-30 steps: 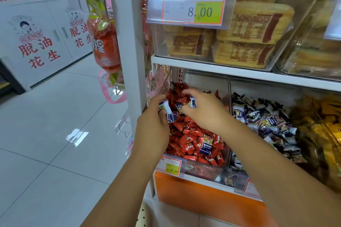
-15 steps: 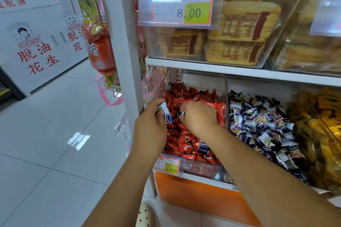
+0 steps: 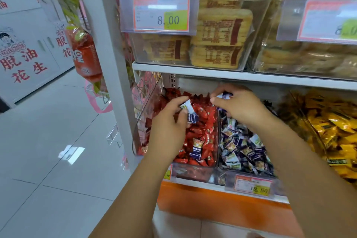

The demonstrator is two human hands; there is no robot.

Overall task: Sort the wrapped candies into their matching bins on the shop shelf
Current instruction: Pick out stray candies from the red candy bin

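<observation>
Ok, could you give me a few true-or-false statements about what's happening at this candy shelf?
1. The left hand grips blue-and-white candies. True.
2. The right hand holds nothing. False: it pinches a blue-and-white candy.
3. A blue-and-white stray lies among the red candies. True.
4. The candies at far right are green. False: those are yellow candies.

Rightmost price tag [image 3: 328,20] blurred, edge-cropped
</observation>
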